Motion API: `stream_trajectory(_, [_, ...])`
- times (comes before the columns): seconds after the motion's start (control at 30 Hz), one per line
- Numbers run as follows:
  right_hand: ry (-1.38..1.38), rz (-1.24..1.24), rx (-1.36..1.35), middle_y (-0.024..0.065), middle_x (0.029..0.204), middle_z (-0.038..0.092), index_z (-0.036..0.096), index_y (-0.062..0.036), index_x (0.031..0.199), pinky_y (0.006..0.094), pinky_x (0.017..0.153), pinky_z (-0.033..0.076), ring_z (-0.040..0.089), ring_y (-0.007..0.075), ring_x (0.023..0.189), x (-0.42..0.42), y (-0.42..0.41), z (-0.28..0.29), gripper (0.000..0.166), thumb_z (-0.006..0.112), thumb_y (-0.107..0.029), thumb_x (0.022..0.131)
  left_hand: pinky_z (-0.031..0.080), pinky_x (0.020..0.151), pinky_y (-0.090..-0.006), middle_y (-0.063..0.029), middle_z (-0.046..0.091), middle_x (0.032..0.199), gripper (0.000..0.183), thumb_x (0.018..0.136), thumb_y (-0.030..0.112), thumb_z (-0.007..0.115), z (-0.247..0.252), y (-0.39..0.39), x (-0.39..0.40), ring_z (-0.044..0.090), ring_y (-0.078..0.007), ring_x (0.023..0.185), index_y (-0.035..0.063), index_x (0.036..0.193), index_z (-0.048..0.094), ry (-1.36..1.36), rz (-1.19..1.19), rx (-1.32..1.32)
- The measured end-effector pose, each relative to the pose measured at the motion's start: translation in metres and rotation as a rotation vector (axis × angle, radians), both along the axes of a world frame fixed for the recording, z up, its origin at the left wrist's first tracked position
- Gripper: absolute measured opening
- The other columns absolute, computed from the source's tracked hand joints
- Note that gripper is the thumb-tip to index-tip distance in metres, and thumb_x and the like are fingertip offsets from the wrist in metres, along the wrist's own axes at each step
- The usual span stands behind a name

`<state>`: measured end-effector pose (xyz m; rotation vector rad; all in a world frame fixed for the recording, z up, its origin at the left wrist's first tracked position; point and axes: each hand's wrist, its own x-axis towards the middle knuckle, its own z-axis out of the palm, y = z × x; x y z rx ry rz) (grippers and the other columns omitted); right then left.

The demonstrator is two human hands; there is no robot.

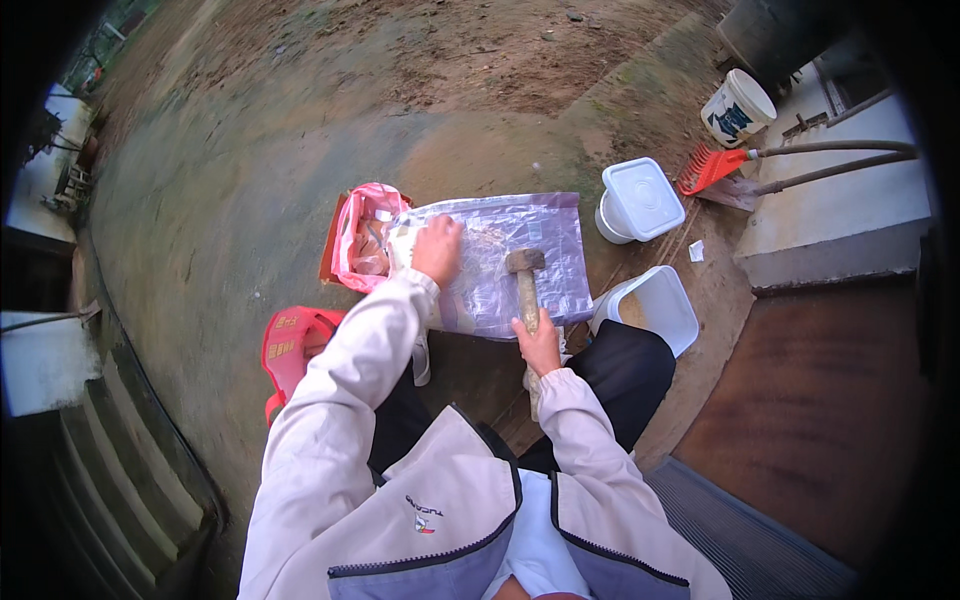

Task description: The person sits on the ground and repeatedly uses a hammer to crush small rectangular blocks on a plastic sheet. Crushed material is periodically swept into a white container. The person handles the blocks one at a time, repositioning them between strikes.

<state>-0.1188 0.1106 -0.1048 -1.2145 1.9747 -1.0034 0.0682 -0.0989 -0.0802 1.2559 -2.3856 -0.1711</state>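
My right hand [540, 346] grips the wooden handle of a club hammer [526, 289]. Its blocky, rust-brown head rests on or just over a crinkled, silvery-purple plastic sheet [559, 225] spread in front of me. Over the sheet's left part, my left hand [439, 247] is blurred, with its fingers turned down; whether they hold anything is hidden. Small pale bits [487, 244] lie on the plastic between the two hands. Just left of the sheet stands a box lined with a pink plastic bag [349, 244], with crumpled clear and brownish material inside.
A red bag [289, 349] with yellow writing sits by my left knee. On the right are a lidded white bucket [646, 196], an open white tub [671, 319] with tan contents, a red rake head [709, 169] and another bucket [739, 109]. Concrete steps [124, 442] rise at left.
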Motion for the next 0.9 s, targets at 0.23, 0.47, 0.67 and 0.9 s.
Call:
stream_trajectory(0.23, [-0.449,-0.254,0.026,-0.0008,0.062,0.049,0.049,-0.0069,0.089,0.0261,0.035,0.040,0.049,0.0081,0.044,0.009,-0.004,0.030,0.023,0.062,-0.022,0.099,0.042,0.086,-0.0424,-0.0083,0.058,0.106,0.019,0.081,0.014,0.061,-0.011,0.126,-0.020,0.055,-0.0255,0.107,0.0093,0.098,0.066,-0.195,-0.176,0.250])
stream_trajectory(0.47, [-0.324,-0.173,0.050,0.0032,0.066,0.055,0.054,-0.0073,0.089,0.0274,0.036,0.039,0.051,0.0087,0.044,0.010,0.001,0.051,0.021,0.063,-0.024,0.098,0.042,0.089,-0.0423,-0.0118,0.058,0.112,0.031,0.076,0.011,0.065,-0.018,0.143,-0.030,0.056,-0.0299,0.108,0.0075,0.107,0.064,-0.027,-0.080,0.283])
stream_trajectory(0.67, [0.223,-0.080,-0.047,0.0210,0.086,0.068,0.061,0.0018,0.105,0.0482,0.072,0.050,0.067,0.0386,0.079,-0.023,0.009,0.009,0.034,0.074,-0.022,0.085,0.046,0.098,-0.0460,-0.0164,0.057,0.126,0.028,0.084,0.012,0.068,0.099,0.160,-0.040,0.056,-0.0367,0.116,0.0035,0.110,0.063,0.538,-0.091,0.300])
stream_trajectory(0.9, [0.292,0.007,-0.018,0.0232,0.096,0.068,0.061,0.0022,0.109,0.0452,0.080,0.050,0.067,0.0393,0.089,-0.039,0.009,0.011,0.038,0.073,-0.025,0.084,0.050,0.082,-0.0408,-0.0173,0.061,0.099,0.019,0.088,0.004,0.058,0.116,0.164,0.147,0.062,-0.0328,0.093,0.0003,0.106,0.064,0.704,0.700,0.009])
